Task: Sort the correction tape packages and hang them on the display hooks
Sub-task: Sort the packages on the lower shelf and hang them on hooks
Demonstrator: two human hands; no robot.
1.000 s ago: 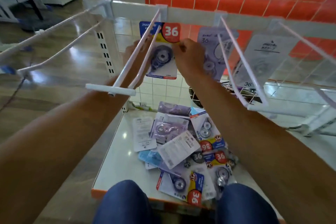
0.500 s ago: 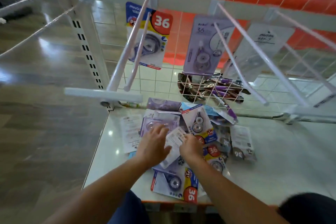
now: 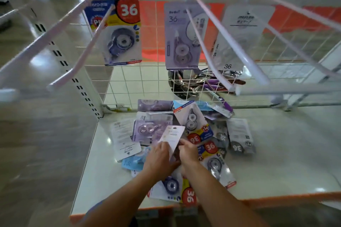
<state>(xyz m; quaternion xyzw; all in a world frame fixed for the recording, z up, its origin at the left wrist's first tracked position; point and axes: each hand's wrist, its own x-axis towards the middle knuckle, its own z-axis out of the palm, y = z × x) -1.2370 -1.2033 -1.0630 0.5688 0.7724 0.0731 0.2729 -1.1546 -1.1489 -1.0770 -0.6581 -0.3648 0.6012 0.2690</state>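
A heap of correction tape packages (image 3: 191, 129) lies on the white shelf (image 3: 276, 162). My left hand (image 3: 159, 156) and my right hand (image 3: 188, 151) both hold one package (image 3: 172, 137), white back side up, tilted just above the heap. On the display hooks above hang three packages: a blue-yellow one marked 36 (image 3: 120, 31) at the left hook (image 3: 92, 42), a lilac one (image 3: 181, 36) at the middle hook (image 3: 206, 42), and a white one (image 3: 239, 36) further right.
A white wire grid (image 3: 144, 83) backs the shelf, with a bundle of pens (image 3: 204, 83) behind it. An upright slotted post (image 3: 81, 86) stands at the left. Long hook arms reach toward me above the shelf. An orange strip edges the shelf front.
Both hands came down from the left hook, leaving the blue-yellow package hanging, and have lifted a white-backed package out of the heap.
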